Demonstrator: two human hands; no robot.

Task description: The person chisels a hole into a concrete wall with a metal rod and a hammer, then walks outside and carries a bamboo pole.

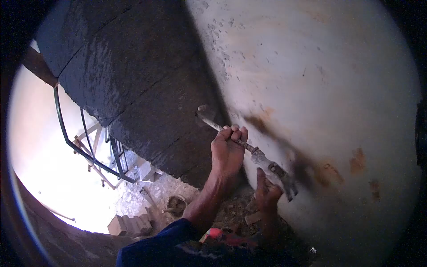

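Between the dark grey, rough-faced slab [147, 84] and the smudged off-white wall [338, 75], a long, thin, pale-crusted metal rod tool [212, 123] is running diagonally, its bent tip lying over the slab side and its thick, dark-ended metal head [276, 171] sitting over the wall side. Can't tell if the tip is touching.

Left hand [227, 151]: palm facing the camera, fingers curling closed around the rod mid-length. Right hand [268, 196]: partly closed at the thick end, thumb pointing up; can't tell if it's gripping or just supporting.

Handling, my judgement: left should be guiding, not squeezing hard; right should be carrying the heavy end so the rod isn't levering on the left wrist. Want both hands working in line with the shaft. Side load is risking a slip or a scraped wall. Fingers should be staying off the threaded-looking collar [255, 150] and out of the slab/wall corner. Crust is possibly making the grip gritty, so firm, even pressure is helping.

Markings: no brand, label or writing is showing legibly, tool included.
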